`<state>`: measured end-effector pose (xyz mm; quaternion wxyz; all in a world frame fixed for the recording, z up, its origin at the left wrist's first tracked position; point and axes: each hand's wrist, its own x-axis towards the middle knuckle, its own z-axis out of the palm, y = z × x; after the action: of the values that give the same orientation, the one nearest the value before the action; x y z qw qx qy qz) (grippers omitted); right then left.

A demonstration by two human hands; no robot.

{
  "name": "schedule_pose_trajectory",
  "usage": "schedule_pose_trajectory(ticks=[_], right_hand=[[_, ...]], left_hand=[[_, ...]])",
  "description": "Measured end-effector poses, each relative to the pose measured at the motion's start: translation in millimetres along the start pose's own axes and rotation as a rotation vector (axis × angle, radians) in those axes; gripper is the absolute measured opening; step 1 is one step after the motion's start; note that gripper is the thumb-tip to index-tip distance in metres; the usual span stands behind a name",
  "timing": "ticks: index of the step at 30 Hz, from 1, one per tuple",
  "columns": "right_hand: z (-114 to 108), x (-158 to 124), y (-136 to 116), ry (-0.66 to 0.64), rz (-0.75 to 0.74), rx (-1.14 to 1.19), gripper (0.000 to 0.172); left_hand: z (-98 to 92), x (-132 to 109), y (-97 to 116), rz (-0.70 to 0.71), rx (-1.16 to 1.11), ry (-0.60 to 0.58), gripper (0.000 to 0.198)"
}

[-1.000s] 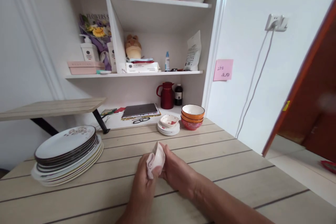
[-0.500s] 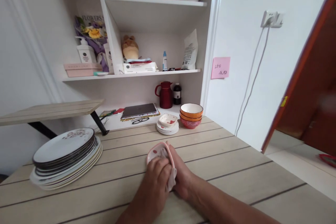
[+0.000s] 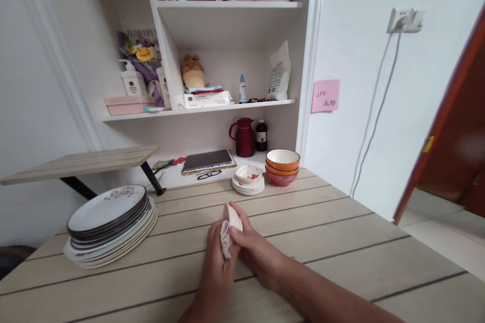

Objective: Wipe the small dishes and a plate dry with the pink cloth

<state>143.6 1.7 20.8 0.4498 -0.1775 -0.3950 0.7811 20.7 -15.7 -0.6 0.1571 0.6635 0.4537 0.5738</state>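
Note:
Between my hands, just above the middle of the slatted table (image 3: pixel 333 242), a small pale bowl (image 3: pixel 234 217) is held up on its side. My right hand (image 3: pixel 254 246) grips it from the right, thumb on the near side and fingers along the far edge. My left hand (image 3: pixel 215 251) is closed around a light pinkish cloth (image 3: pixel 226 243) and presses it against the bowl's left side. The fingertips of that hand are mostly hidden, and so is the bowl's inside.
A tall stack of plates (image 3: pixel 109 207) stands on the left by a raised wooden shelf (image 3: pixel 83 162). Farther back are small plates (image 3: pixel 248 189) under a square dish (image 3: pixel 249 173), stacked bowls (image 3: pixel 282 166), glasses (image 3: pixel 209 175), a laptop (image 3: pixel 208 160) and a red jug (image 3: pixel 244 139).
The bowl has turned from showing its inside to standing edge-on. My left hand and the cloth have gone from inside it to its left side. The view has shifted slightly.

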Motion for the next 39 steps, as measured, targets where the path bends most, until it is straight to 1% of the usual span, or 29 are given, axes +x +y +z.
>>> schedule_pose_trajectory(ticks=[1, 3, 4, 5, 6, 7, 9, 11, 13, 15, 17, 20, 22, 24, 25, 27, 29, 31, 32, 36, 39], right_hand=[[1, 0, 1, 0.025, -0.01, -0.006, 0.083], [2, 2, 1, 0.094, -0.002, 0.002, 0.067], [3, 3, 1, 0.131, 0.032, 0.016, 0.06], [3, 4, 1, 0.168, 0.082, 0.032, 0.059], [4, 5, 0, 0.204, 0.136, 0.048, 0.064], [4, 6, -1, 0.232, 0.181, 0.059, 0.069], [4, 8, -5, 0.259, 0.227, 0.067, 0.07], [2, 10, -10, 0.261, 0.273, 0.058, 0.067], [0, 11, -15, 0.248, 0.371, 0.04, 0.067], [-2, 11, -20, 0.216, 0.445, 0.006, 0.07], [-3, 10, -21, 0.145, 0.408, -0.008, 0.071], [-3, 7, -14, 0.012, 0.198, 0.004, 0.065], [-1, 6, -6, -0.033, 0.054, 0.036, 0.057], [1, 5, 0, -0.061, -0.035, 0.091, 0.054], [2, 4, 2, -0.065, -0.054, 0.114, 0.057], [3, 3, 5, -0.044, -0.042, 0.114, 0.066], [4, 2, 6, 0.03, -0.02, 0.074, 0.067], [4, 1, 6, 0.095, -0.02, 0.033, 0.063], [4, 0, 6, 0.107, -0.029, 0.014, 0.06], [4, -1, 5, 0.09, -0.046, -0.048, 0.049], [4, -1, 4, 0.112, -0.026, -0.069, 0.047]], left_hand=[[0.4, 0, -1, 0.033, 0.026, -0.017, 0.031], [1.3, -1, -3, 0.134, 0.116, -0.051, 0.038], [1.5, -2, -3, 0.198, 0.17, -0.075, 0.043], [1.6, -3, -3, 0.265, 0.225, -0.107, 0.047], [1.5, -3, -2, 0.33, 0.274, -0.142, 0.049], [1.2, -3, -1, 0.39, 0.315, -0.177, 0.049], [-0.2, -2, 0, 0.507, 0.376, -0.23, 0.047], [-1.7, 0, 2, 0.613, 0.414, -0.244, 0.044], [-2.7, 0, 4, 0.677, 0.432, -0.24, 0.042], [-2.8, -1, 7, 0.658, 0.426, -0.21, 0.039], [-2.4, -2, 10, 0.558, 0.367, -0.165, 0.034], [-2.1, -3, 10, 0.278, 0.178, -0.08, 0.025], [-2.6, -1, 8, 0.089, 0.05, -0.019, 0.025], [-3.3, 0, 5, -0.016, -0.033, 0.008, 0.027], [-3.6, 0, 3, -0.035, -0.054, 0.007, 0.028], [-3.5, 0, 0, -0.028, -0.061, -0.021, 0.03], [-2.5, -1, -2, 0.014, -0.018, -0.044, 0.03], [-0.5, -3, -4, 0.07, 0.067, -0.052, 0.031], [0.7, -4, -4, 0.096, 0.112, -0.051, 0.033], [3.5, -3, -3, 0.211, 0.249, -0.036, 0.036], [2.6, 0, 1, 0.286, 0.319, -0.039, 0.039]])
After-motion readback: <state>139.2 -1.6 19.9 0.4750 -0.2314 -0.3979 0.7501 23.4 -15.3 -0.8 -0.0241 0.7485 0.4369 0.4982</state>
